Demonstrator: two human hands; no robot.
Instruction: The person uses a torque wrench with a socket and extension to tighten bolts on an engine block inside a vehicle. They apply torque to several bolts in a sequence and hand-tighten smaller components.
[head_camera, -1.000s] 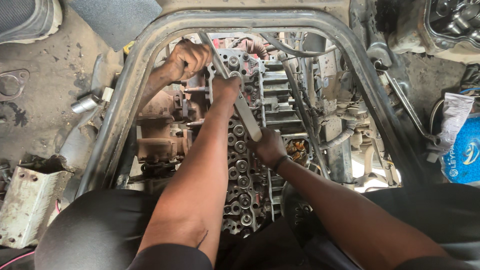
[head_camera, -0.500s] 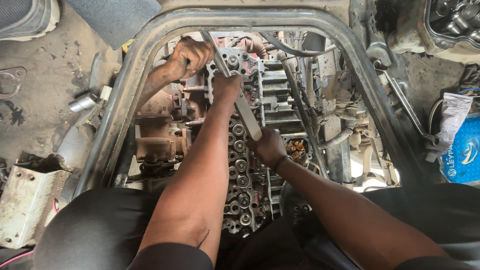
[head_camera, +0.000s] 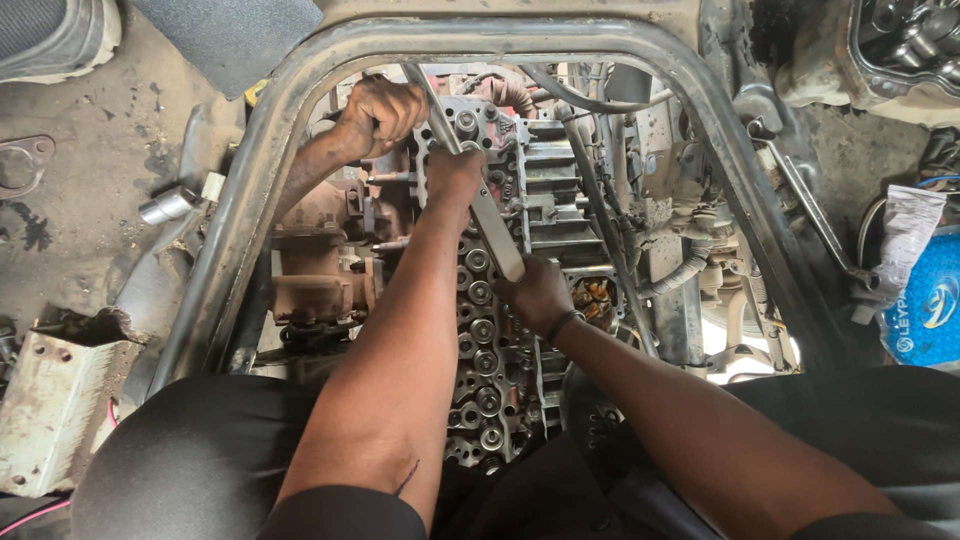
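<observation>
A long grey metal bar (head_camera: 488, 222) lies diagonally over the greasy engine cylinder head (head_camera: 478, 350), which has rows of round valve springs. My left hand (head_camera: 455, 175) is closed over the bar's middle, pressing it down near the top of the head. At the bar's lower end, my right hand (head_camera: 535, 292) grips the handle and wears a dark wristband. Another person's hand (head_camera: 376, 115) reaches in from the left under the frame and holds the bar's upper end.
A curved steel tube frame (head_camera: 250, 180) rings the engine bay. Hoses and wiring (head_camera: 690, 270) crowd the right side. On the dirty floor at left lie a metal socket (head_camera: 165, 207) and a white bracket (head_camera: 45, 400). A blue bag (head_camera: 925, 310) sits at the right.
</observation>
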